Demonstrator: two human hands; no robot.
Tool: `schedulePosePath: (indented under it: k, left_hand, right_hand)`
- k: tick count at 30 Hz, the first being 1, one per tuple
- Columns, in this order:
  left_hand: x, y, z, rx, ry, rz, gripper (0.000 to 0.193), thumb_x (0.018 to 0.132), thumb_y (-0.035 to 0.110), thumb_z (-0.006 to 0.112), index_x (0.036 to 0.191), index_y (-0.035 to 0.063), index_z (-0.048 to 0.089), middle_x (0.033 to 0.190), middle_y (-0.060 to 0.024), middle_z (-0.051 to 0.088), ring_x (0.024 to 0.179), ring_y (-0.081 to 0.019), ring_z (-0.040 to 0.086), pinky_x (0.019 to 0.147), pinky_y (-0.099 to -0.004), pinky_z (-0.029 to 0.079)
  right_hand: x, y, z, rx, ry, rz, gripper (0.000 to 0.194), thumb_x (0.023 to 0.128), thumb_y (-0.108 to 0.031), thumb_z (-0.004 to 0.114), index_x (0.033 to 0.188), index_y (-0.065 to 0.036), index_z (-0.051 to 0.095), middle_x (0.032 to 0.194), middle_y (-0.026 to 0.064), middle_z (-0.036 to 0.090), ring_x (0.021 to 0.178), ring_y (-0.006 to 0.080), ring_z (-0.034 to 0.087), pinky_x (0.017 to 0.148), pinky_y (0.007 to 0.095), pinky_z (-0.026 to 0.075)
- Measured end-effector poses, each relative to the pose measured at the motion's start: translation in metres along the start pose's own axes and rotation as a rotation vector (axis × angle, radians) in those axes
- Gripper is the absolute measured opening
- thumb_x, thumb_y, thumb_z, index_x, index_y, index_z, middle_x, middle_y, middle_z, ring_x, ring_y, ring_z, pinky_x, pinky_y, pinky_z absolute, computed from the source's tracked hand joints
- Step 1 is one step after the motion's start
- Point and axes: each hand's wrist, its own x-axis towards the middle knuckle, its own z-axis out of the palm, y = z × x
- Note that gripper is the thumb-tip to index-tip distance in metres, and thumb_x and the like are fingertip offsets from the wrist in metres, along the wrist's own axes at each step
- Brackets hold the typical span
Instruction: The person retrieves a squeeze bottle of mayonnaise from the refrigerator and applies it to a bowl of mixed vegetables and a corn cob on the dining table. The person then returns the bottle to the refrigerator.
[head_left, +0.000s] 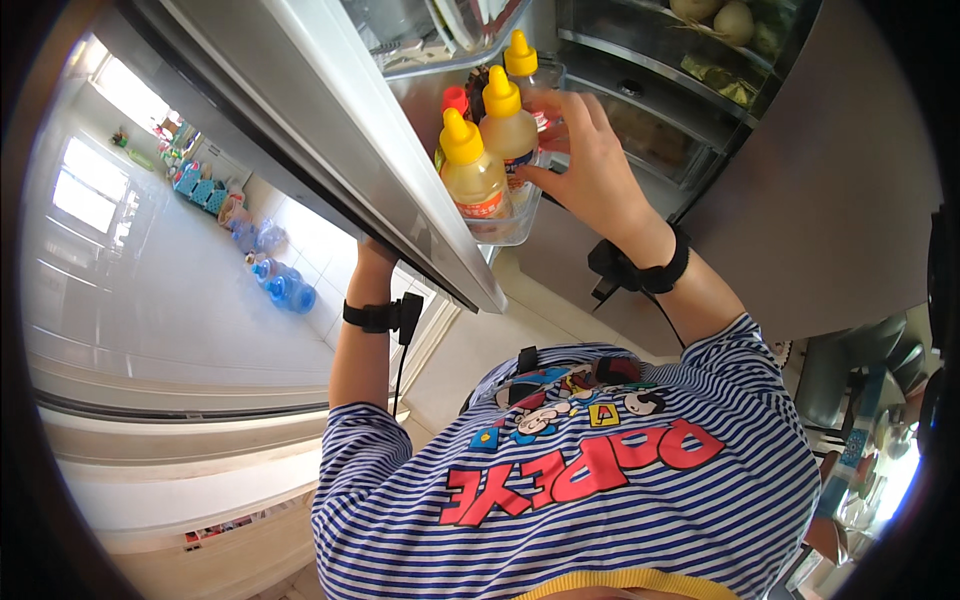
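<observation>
My right hand (589, 161) is beside the squeeze bottles in the refrigerator's door shelf, fingers apart and slightly blurred. Its thumb overlaps the edge of the middle bottle (510, 131), which has a yellow nozzle cap and a dark label; whether it touches is unclear. Nearer me stands a similar bottle (478, 184) with pale yellow contents and an orange label. A third yellow-capped bottle (520, 56) is farther back, partly covered by my fingers. Behind the front bottle, a red cap (454, 99) shows. My left hand (377, 253) is mostly hidden behind the open refrigerator door (360, 142).
A clear door shelf bin (517, 234) surrounds the bottles, with another bin (450, 60) above. Inside the refrigerator are drawers (652, 142) and round produce (733, 22). Large blue water bottles (291, 294) appear beyond the door. A grey door panel (817, 187) stands to the right.
</observation>
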Motion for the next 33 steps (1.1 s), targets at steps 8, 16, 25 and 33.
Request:
schedulePosePath:
  k: [8,16,25,33]
  left_hand:
    - [-0.008,-0.008,0.001,-0.037,0.014,-0.031,0.031,0.095,0.015,0.058,0.122,0.0001,0.055,0.104,-0.0088,0.063,0.097,-0.0233,0.059,0.088,-0.0329,0.048]
    - [-0.054,-0.027,0.02,-0.618,0.107,-0.124,0.031,0.096,0.012,0.056,0.124,0.0005,0.053,0.106,-0.007,0.062,0.097,-0.0205,0.058,0.088,-0.0308,0.048]
    - [-0.07,0.07,0.083,-0.26,0.14,0.507,0.101,0.062,-0.016,0.047,0.154,0.0011,0.01,0.154,-0.025,0.021,0.139,-0.0369,0.029,0.114,-0.0446,0.027]
    - [-0.048,0.114,0.12,0.181,0.29,0.338,0.109,0.069,-0.004,0.066,0.153,-0.0026,-0.003,0.152,-0.0319,0.007,0.138,-0.0515,0.02,0.112,-0.0554,0.02]
  right_hand:
    - [-0.027,0.004,-0.019,0.019,0.084,-0.071,0.036,0.074,-0.001,0.078,0.104,-0.002,0.059,0.101,0.0113,0.057,0.091,0.0259,0.063,0.08,0.0323,0.054]
    - [-0.086,0.018,-0.065,-0.078,0.272,0.119,0.025,0.077,0.002,0.074,0.098,-0.002,0.06,0.089,0.009,0.06,0.08,0.0202,0.064,0.074,0.0286,0.052]
    - [-0.186,-0.001,-0.097,-0.097,0.493,0.391,0.017,0.089,-0.003,0.068,0.104,-0.001,0.06,0.093,0.0041,0.061,0.085,0.0113,0.06,0.078,0.0255,0.05]
    - [-0.216,0.023,-0.098,-0.037,0.481,0.462,0.019,0.094,-0.008,0.064,0.111,-0.005,0.057,0.094,0.0019,0.062,0.082,0.0078,0.06,0.072,0.0234,0.053]
